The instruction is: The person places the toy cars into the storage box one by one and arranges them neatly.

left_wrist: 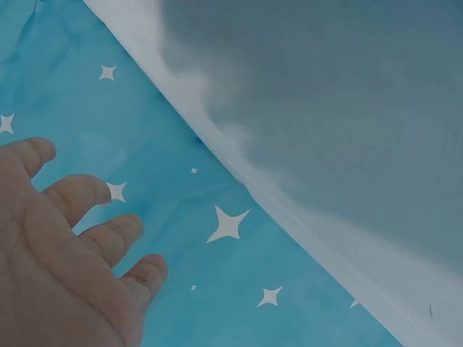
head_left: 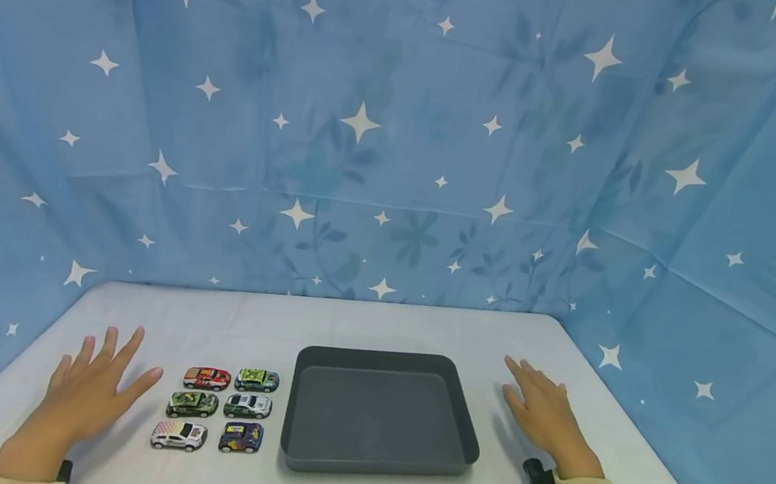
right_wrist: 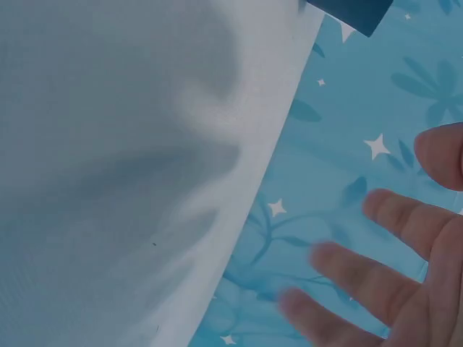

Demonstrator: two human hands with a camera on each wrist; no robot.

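Observation:
My left hand [head_left: 84, 394] hovers over the left side of the table with its fingers spread, holding nothing. Closest to it are toy cars in two columns: a red one [head_left: 207, 378], a green camouflage one [head_left: 192, 404] and a white one [head_left: 178, 435], then a lime-and-blue one [head_left: 257, 380], a silver one [head_left: 248, 406] and a dark purple one [head_left: 240, 437]. Right of them lies a dark grey rectangular tray [head_left: 373, 469] with nothing in it. Beyond the tray's right side, my right hand [head_left: 545, 414] is held above the table, fingers extended and grasping nothing. Both wrist views show the bare hands, fingers apart.
A white cloth covers the table [head_left: 260, 319], whose rounded far corners show. Blue star-patterned curtain [head_left: 399, 154] hangs behind it and along both sides. Dark bands [head_left: 538, 476] sit at the wrists, below light sleeves.

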